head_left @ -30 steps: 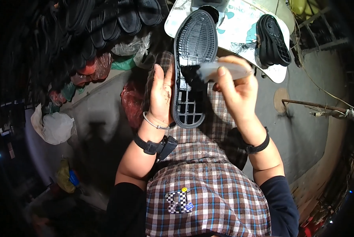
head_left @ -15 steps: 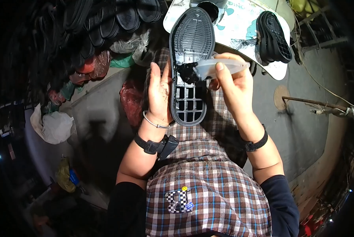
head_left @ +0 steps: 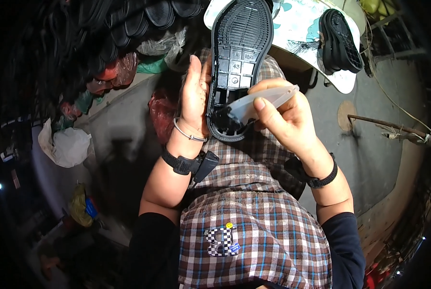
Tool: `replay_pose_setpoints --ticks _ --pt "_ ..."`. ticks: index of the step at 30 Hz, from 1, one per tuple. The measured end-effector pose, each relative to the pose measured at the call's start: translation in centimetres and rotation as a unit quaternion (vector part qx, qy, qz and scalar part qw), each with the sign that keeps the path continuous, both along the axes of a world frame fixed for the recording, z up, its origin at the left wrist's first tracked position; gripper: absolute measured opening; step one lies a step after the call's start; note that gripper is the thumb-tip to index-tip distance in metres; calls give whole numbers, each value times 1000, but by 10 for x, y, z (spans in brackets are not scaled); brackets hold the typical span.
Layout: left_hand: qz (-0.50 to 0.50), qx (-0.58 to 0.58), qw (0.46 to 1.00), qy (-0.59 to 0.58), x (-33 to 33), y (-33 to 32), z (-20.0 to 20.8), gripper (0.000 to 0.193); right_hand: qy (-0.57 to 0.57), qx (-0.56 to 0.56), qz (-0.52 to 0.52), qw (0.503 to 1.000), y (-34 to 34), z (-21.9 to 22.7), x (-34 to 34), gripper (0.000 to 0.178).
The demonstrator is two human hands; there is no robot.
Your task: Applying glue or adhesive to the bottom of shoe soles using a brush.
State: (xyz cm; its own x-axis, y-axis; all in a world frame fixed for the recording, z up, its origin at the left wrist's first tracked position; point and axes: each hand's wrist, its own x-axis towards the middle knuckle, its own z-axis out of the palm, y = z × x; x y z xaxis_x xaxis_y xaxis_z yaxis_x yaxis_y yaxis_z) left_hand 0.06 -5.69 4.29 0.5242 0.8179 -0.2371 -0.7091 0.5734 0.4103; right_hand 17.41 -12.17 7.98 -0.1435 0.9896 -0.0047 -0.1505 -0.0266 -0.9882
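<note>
A black shoe sole (head_left: 239,33) lies upright along my lap, ridged at its far end, with a grid of open cells toward its near end. My left hand (head_left: 196,96) holds it along the left edge, thumb raised beside the rim and the other fingers partly hidden by the sole. Between the thumb and fingers of my right hand (head_left: 287,115) is a brush (head_left: 258,103) with a translucent, flat, pointed handle. Its black end presses on the cells near the sole's near end. Small dark specks mark my left palm.
A white patterned board (head_left: 292,29) stands ahead, carrying a stack of black soles (head_left: 338,43) on its right. More soles (head_left: 157,13) are piled at far left, near red and clear plastic bags (head_left: 114,74). A wooden-handled rod (head_left: 384,123) is at right.
The brush has moved from the sole's middle down toward its near end, leaving the middle section uncovered to view. The sole has shifted slightly nearer to me.
</note>
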Motion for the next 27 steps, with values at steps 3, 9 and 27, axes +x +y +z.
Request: replay_pose_setpoints --ticks 3,9,27 --pt "-5 14 999 32 -4 1 -2 62 -52 -2 85 995 1 9 7 20" --pt "-63 9 997 -44 -1 -4 -6 59 -158 74 186 967 20 25 20 16" --pt "-159 -191 963 -108 -16 -65 -40 72 -248 180 -25 952 2 -8 89 21"
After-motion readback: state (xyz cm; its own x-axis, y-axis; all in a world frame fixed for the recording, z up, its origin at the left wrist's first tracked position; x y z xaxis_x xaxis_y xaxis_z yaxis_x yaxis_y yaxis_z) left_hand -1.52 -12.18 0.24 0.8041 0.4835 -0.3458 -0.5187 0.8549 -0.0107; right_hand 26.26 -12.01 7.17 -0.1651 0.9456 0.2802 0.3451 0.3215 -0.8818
